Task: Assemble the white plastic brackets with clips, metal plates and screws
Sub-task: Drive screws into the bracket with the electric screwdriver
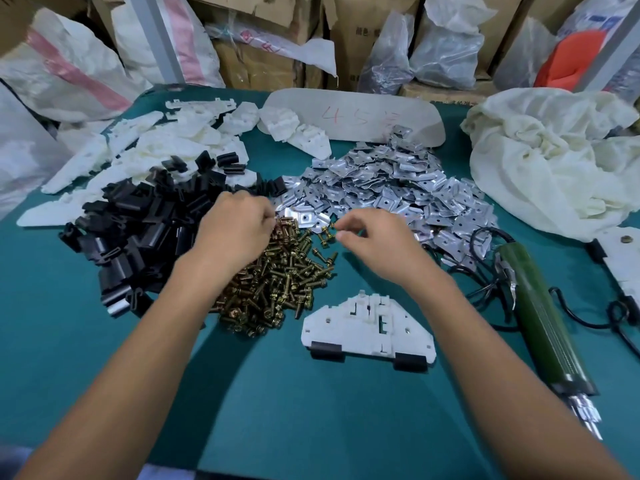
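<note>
Head view: left hand (pixel 235 226) curled down on screw pile (pixel 277 278), pinch hidden, can't tell if holding. Right hand (pixel 374 237) fingertips pinched narrow, maybe on a screw. Bracket (pixel 367 323) w/ two black clips nearer right hand, long axis left-right.

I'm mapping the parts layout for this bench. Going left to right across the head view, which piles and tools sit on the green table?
Black clips → brass screws → clipped white bracket → metal plates → green electric screwdriver.
</note>
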Available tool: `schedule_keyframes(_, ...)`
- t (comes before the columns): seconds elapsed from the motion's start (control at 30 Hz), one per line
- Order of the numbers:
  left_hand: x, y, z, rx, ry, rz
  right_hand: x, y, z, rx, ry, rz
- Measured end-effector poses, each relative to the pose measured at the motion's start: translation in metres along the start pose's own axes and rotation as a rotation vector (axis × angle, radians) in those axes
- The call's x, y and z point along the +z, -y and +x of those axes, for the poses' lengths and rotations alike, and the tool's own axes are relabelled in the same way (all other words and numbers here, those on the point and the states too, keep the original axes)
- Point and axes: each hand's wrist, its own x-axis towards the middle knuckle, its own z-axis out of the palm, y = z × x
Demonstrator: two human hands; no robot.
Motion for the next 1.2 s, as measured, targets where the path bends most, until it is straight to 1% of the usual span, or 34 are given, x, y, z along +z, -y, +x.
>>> schedule_keyframes(0.07, 0.001, 0.009, 0.008, -0.031, 0.069, 0.047, 0.011, 0.001, 0.016, 0.004, 0.055, -0.154)
schedule_keyframes(0.13, 0.001, 0.013, 0.014, -0.009, 0.101, 0.036, 0.016, -0.002, 0.022, 0.009, 0.064, -0.205)
schedule_keyframes(0.3, 0.000, 0.016, 0.022, 0.037, 0.127, 0.030, 0.015, -0.010, 0.015, -0.033, 0.049, -0.234)
schedule_keyframes(0.37, 0.000, 0.017, 0.024, 0.056, 0.139, 0.021, 0.015, -0.009, 0.012, -0.046, 0.074, -0.237)
schedule_keyframes(0.47, 0.001, 0.015, 0.028, 0.040, 0.150, -0.029, 0.017, -0.005, 0.012, -0.077, 0.091, -0.199)
schedule_keyframes(0.6, 0.003, 0.009, 0.031, 0.035, 0.188, -0.028, 0.022, -0.001, 0.017, -0.087, 0.089, -0.233)
schedule_keyframes(0.7, 0.004, 0.008, 0.031, 0.070, 0.141, -0.064, 0.019, -0.003, 0.018, -0.067, 0.101, -0.238)
schedule_keyframes(0.83, 0.004, 0.001, 0.019, 0.095, 0.105, -0.169, 0.010, -0.005, 0.012, -0.038, 0.097, -0.255)
schedule_keyframes(0.9, 0.000, -0.005, 0.009, 0.091, 0.059, -0.228, 0.001, -0.007, 0.002, -0.025, 0.069, -0.183)
schedule_keyframes(0.97, -0.007, -0.011, -0.004, 0.098, 0.038, -0.309, -0.009, -0.010, -0.016, -0.004, 0.000, -0.014)
schedule_keyframes(1.07, -0.016, -0.025, -0.034, 0.174, 0.163, -0.429, -0.026, -0.018, -0.055, 0.056, -0.068, 0.307)
schedule_keyframes(1.13, -0.015, -0.034, -0.055, 0.245, 0.248, -0.407, -0.032, -0.026, -0.084, 0.079, -0.076, 0.427)
schedule_keyframes(1.2, -0.010, -0.042, -0.071, 0.322, 0.310, -0.360, -0.034, -0.032, -0.112, 0.111, -0.082, 0.496)
